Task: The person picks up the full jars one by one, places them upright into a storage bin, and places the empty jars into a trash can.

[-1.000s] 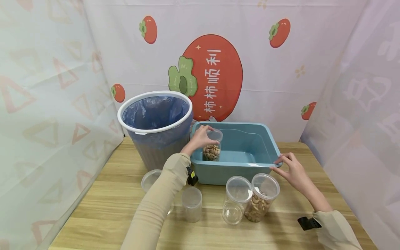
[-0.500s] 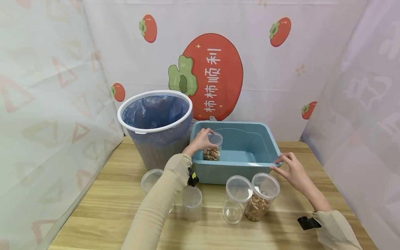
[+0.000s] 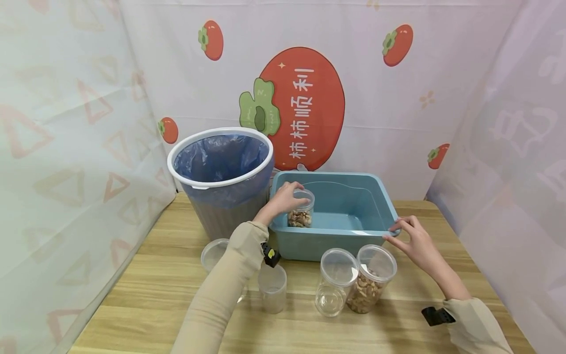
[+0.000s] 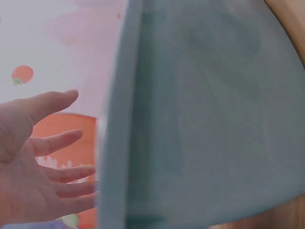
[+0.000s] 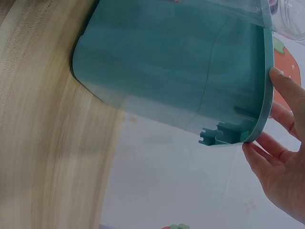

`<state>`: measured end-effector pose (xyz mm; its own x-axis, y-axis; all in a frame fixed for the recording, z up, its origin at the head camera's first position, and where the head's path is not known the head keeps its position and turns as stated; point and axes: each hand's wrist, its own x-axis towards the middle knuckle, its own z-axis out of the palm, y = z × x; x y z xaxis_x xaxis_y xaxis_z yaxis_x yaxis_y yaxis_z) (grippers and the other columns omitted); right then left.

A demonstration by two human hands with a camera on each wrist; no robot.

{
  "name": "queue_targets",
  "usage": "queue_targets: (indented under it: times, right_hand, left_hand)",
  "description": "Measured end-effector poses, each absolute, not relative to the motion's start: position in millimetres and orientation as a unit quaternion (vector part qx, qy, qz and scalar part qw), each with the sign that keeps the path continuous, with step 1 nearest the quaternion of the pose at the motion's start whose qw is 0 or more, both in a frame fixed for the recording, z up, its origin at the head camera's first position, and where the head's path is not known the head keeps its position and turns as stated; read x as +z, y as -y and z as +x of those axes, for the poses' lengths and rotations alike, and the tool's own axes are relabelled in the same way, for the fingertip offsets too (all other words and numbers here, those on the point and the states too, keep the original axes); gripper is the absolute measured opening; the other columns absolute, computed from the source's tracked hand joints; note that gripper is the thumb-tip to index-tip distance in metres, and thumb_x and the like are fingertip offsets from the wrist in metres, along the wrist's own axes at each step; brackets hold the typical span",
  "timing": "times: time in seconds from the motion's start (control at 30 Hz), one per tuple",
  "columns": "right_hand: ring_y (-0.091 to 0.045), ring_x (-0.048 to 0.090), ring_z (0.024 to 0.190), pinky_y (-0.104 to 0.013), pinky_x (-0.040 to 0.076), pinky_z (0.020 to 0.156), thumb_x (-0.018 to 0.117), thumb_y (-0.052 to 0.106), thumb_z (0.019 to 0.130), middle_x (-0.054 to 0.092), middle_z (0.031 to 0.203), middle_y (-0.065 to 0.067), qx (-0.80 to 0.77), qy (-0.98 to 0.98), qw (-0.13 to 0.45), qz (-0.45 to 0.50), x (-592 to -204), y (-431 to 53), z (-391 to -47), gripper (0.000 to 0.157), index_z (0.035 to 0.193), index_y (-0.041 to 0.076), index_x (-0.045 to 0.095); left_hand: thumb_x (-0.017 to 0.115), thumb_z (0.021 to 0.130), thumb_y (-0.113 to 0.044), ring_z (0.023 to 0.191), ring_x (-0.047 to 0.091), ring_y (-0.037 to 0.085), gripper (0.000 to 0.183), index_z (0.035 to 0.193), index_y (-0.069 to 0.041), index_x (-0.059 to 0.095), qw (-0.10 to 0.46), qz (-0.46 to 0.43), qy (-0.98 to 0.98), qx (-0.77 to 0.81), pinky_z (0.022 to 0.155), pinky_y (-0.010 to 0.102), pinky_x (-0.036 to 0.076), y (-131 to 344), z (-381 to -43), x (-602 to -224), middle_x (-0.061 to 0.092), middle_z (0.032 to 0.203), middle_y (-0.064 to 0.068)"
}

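In the head view, a clear jar of nuts (image 3: 300,219) stands inside the blue plastic tub (image 3: 323,246), at its left end. My left hand (image 3: 285,198) is at the jar's top, its fingertips close to the lid. The left wrist view shows that left hand (image 4: 33,162) with fingers straight and thumb spread; the tub wall (image 4: 205,114) fills much of that view, and the jar is not visible there. My right hand (image 3: 415,246) holds the tub's front right corner. In the right wrist view, the right hand's thumb and fingers (image 5: 286,86) bear on the rim.
A bin with a blue liner (image 3: 221,184) stands left of the tub. In front are a jar of cashews (image 3: 364,293), a clear lidded jar (image 3: 329,297), a small clear container (image 3: 272,293) and another clear container (image 3: 212,253) partly behind my left sleeve. Printed cloth encloses the table.
The nut jar has sunk slightly lower into the tub, and my left hand has come down a little with it. My right hand stays at the tub corner.
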<state>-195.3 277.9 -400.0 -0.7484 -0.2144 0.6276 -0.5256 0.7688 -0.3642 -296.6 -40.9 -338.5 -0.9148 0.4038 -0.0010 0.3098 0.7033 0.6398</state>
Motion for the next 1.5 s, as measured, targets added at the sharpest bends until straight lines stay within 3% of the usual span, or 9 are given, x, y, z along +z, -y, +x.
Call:
queue_targets:
  times: [0.4,0.9,1.33,1.5]
  right_hand:
    - [-0.04,0.048,0.096,-0.049,0.039,0.074,0.076,0.001,0.061,0.047,0.088,-0.015,0.269,0.894,0.288,0.212,-401,-278,-196,0.024,0.077,0.003,0.058]
    - [-0.038,0.049,0.094,-0.048,0.039,0.071,0.076,-0.003,0.059,0.047,0.088,-0.015,0.265,0.895,0.288,0.216,-400,-278,-195,0.026,0.077,0.003,0.058]
    - [-0.038,0.048,0.094,-0.048,0.04,0.069,0.074,-0.002,0.062,0.046,0.09,-0.015,0.261,0.897,0.278,0.223,-400,-280,-195,0.024,0.078,0.003,0.057]
    - [-0.038,0.048,0.095,-0.049,0.04,0.069,0.074,-0.001,0.064,0.047,0.091,-0.015,0.262,0.898,0.274,0.223,-400,-280,-194,0.022,0.078,0.004,0.056]
  left_hand:
    - [0.056,0.086,-0.03,0.114,0.043,0.023,0.04,0.12,-0.009,0.052,0.065,0.291,-0.898,0.322,0.093,0.038,0.036,21,-260,-320,0.048,0.123,0.01]
    - [0.059,0.084,-0.028,0.105,0.049,0.012,0.036,0.115,-0.011,0.055,0.078,0.467,-0.847,0.24,0.087,0.018,0.036,-28,-226,-308,0.054,0.113,0.003]
    - [0.061,0.082,-0.03,0.104,0.047,0.007,0.045,0.121,-0.01,0.05,0.147,0.559,-0.804,0.144,0.082,0.011,0.033,-62,-215,-319,0.049,0.119,0.004]
    - [0.062,0.081,-0.031,0.115,0.038,0.004,0.054,0.129,-0.014,0.043,0.188,0.566,-0.791,0.135,0.089,0.011,0.028,-68,-214,-324,0.042,0.129,0.002]
